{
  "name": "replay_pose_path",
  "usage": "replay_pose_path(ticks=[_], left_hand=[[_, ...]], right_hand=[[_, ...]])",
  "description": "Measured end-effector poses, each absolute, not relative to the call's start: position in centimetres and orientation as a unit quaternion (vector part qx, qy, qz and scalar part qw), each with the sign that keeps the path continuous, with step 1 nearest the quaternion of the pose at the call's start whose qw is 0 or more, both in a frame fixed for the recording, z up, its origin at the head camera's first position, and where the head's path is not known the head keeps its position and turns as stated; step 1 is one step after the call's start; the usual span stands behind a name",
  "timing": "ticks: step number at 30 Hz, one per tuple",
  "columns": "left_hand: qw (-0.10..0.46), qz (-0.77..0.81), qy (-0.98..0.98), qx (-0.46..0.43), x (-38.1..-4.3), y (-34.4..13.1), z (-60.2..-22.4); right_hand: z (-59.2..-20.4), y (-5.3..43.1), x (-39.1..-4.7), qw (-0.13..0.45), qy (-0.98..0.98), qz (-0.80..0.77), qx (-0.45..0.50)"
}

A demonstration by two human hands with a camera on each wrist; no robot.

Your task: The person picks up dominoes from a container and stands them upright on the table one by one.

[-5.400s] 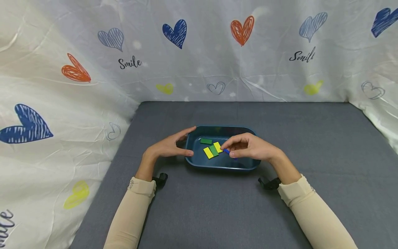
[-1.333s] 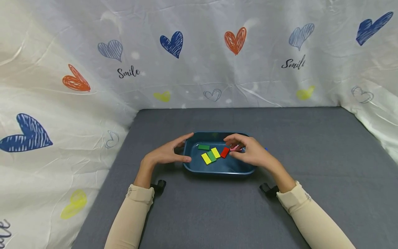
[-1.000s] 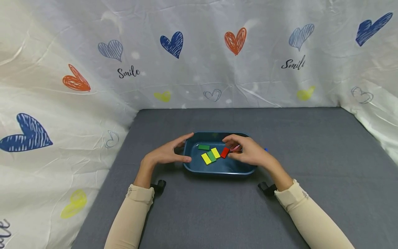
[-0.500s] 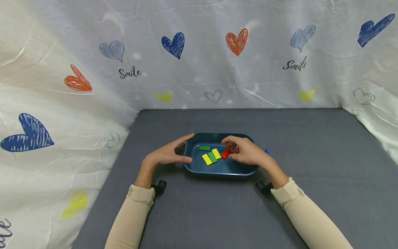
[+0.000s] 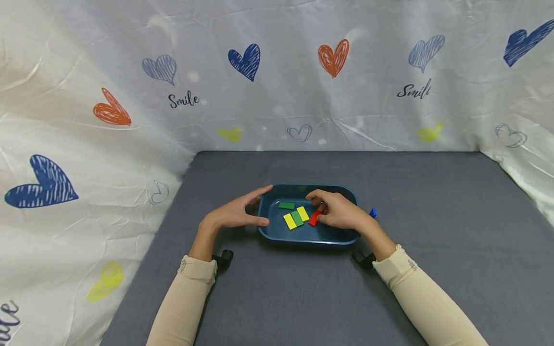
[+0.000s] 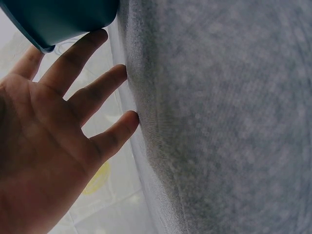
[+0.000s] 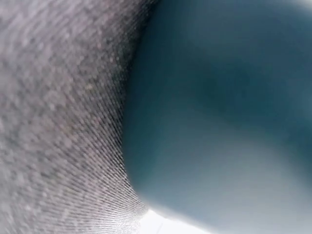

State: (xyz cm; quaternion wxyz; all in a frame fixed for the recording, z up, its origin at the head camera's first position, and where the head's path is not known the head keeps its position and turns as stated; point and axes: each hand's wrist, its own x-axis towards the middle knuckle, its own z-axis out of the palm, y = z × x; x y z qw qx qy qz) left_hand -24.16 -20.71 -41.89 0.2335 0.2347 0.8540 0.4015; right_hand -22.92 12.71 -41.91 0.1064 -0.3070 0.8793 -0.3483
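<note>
My left hand [image 5: 235, 211] is at the left end of a dark blue tray [image 5: 311, 240], thumb and index finger spread along its rim. Its fingers are straight, with fingertips against the tray's outer wall [image 6: 73, 19] in the left wrist view. Reaching over the right side, my right hand [image 5: 342, 211] has curled fingers inside the tray, and thumb and fingertips pinch the upper right end of a flat red block [image 5: 313, 221]. Left of it lie a yellow block [image 5: 303, 214], a green block [image 5: 296, 218] and another yellow block [image 5: 290, 221] in a slanted row.
A second green block [image 5: 286, 205] lies apart near the tray's far wall. Something small and blue [image 5: 373, 212] shows beyond the tray's right end. Grey cloth [image 5: 277, 298] covers the table, with a printed white curtain [image 5: 285, 101] behind and at the sides.
The blue piece held earliest is out of the right hand; a red block lies beside the row. The pink thing between the fingers is now hidden; the red block has shifted slightly nearer. Left hand stays.
</note>
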Motion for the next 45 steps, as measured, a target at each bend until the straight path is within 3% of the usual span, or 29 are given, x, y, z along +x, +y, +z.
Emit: replay_pose_path(ticks=[11, 18, 27, 45], left_hand=[[0.238, 0.401, 0.856, 0.223, -24.11, -20.64, -41.78], [0.237, 0.401, 0.856, 0.224, -24.08, -20.6, -41.69], [0.236, 0.401, 0.855, 0.229, -24.22, -20.66, -41.72], [0.237, 0.393, 0.858, 0.231, -24.15, -20.73, -41.7]], right_hand=[[-41.63, 12.69, -22.23, 0.147, 0.874, -0.337, -0.318], [-41.72, 12.63, -22.11, 0.124, 0.874, -0.341, -0.323], [-41.75, 12.66, -22.05, 0.157, 0.854, -0.363, -0.339], [-42.15, 12.41, -22.28, 0.136, 0.85, -0.365, -0.355]])
